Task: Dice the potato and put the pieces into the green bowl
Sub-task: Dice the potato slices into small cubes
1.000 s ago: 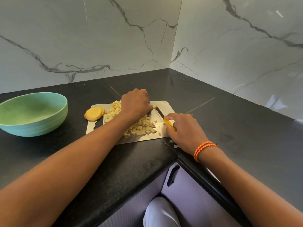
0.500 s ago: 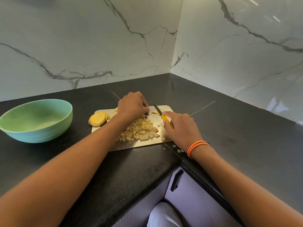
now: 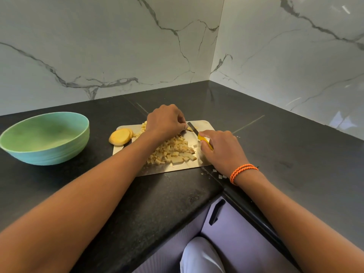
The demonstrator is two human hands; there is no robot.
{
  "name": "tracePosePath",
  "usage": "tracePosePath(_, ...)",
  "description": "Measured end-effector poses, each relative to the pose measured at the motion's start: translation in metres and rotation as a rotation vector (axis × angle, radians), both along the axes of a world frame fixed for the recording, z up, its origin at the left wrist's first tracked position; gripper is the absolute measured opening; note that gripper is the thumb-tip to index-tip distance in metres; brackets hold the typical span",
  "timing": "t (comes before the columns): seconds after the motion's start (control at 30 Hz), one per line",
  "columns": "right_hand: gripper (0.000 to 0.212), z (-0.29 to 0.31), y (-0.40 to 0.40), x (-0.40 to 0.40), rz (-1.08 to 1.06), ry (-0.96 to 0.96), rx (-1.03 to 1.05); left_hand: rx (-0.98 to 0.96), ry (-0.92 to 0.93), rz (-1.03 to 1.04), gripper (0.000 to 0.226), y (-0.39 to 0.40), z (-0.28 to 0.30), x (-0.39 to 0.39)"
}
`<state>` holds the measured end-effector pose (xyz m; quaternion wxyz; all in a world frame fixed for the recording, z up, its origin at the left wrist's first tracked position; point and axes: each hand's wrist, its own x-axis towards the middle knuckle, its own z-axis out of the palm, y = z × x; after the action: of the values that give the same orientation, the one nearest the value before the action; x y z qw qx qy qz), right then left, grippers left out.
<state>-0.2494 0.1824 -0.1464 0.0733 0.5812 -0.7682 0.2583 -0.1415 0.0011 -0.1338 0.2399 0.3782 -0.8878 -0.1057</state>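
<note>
Both forearms reach in from the bottom corners and meet over a pale metal-looking cutting board [image 3: 204, 126] that lies on the black stone counter [image 3: 275, 146] in the corner of two marble-patterned walls. The left hand [image 3: 165, 122] is turned knuckles up over the far middle of the board, its fingers curled down and inward; fingertips and thumb press a small piece of potato [image 3: 190, 129] against the board, most of that piece hidden under the hand. The right hand [image 3: 222, 147] lies lower and to the right, wrist resting near the board's right edge, fingers wrapped round the yellow handle of a knife [image 3: 199, 134]; the forefinger stretches along the top of the handle. The dark blade points away and leftward, its tip just beside the left fingertips and touching or nearly touching the held piece. An orange braided band [image 3: 243, 172] circles the right wrist. Between the two hands, on the near half of the board, sits a loose heap of diced potato [image 3: 173, 150], pale yellow cubes with a few longer strips at its near right edge. A few more cubes show beyond the left wrist. Two round potato slices [image 3: 120, 136] lean stacked at the board's left edge, partly on the counter. Some tiny bits [image 3: 221, 175] lie on the counter beside the right wrist. The green bowl [image 3: 49, 152] stands well apart to the left, no potato visible inside.
</note>
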Motion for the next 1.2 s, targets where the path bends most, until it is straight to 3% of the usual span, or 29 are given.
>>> tracePosePath(0.33,0.037,0.007,0.025,0.005,0.055,-0.015,0.058,-0.019,0.001,0.027,0.019,0.014,0.001,-0.004)
tracePosePath(0.63,0.032,0.021,0.056,-0.015,0.107,-0.065,-0.091,-0.04,-0.026,-0.009,0.007,0.018,0.006,0.0)
tracePosePath(0.7,0.034,0.022,0.044,-0.023,0.021,-0.022,-0.113,0.005,0.004,-0.049,0.007,0.013,0.013,0.005)
tracePosePath(0.8,0.038,0.014,0.026,-0.028,-0.084,0.052,0.016,0.126,0.128,-0.158,0.007,0.0,0.037,0.024)
tracePosePath(0.9,0.035,0.008,0.025,-0.023,0.087,-0.071,0.032,0.272,0.145,-0.226,0.01,-0.022,0.057,0.053)
tracePosePath(1.03,0.033,0.006,0.024,-0.027,0.131,-0.162,-0.081,0.39,0.056,-0.133,0.009,-0.057,0.065,0.088)
tracePosePath(1.2,0.034,0.0,0.022,-0.024,0.075,-0.107,-0.079,0.412,-0.347,-0.057,0.016,-0.071,0.077,0.116)
